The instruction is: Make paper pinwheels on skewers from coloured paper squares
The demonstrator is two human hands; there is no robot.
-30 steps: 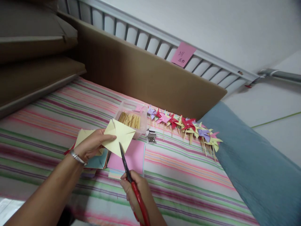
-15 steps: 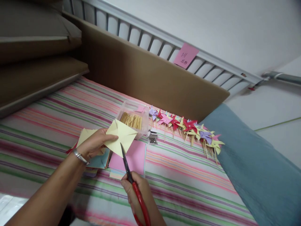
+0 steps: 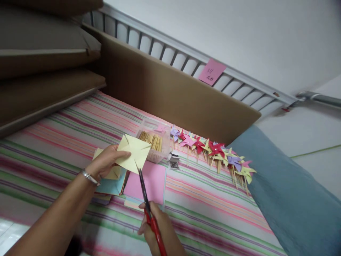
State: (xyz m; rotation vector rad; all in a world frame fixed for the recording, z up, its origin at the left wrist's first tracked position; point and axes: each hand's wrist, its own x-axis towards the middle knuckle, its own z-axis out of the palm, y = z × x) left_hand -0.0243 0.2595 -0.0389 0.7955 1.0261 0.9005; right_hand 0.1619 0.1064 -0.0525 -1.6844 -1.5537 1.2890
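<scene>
My left hand [image 3: 109,159] pinches a pale yellow paper square [image 3: 133,151] by its left corner, thumb on top. Slits run in from the corners of the square toward its middle. In my right hand [image 3: 157,222] are scissors [image 3: 145,193] with red handles and dark blades; their tips are at the square's lower corner, by the slit there. Below my left hand lie more yellow sheets [image 3: 113,173] on a blue sheet [image 3: 106,186]. Pink paper [image 3: 153,181] lies under the square and scissors.
Behind the square stands a clear plastic box [image 3: 165,142] of thin wooden sticks [image 3: 150,140]. Beside it is a small open box [image 3: 174,161] with dark bits. Finished paper pinwheels [image 3: 215,148] lie in a row along a cardboard panel [image 3: 170,85]. Striped cloth [image 3: 213,202] covers the surface.
The scissors have drawn back from inside the square to its lower corner, leaving a slit visible there. The square has turned slightly and shifted left in my left hand.
</scene>
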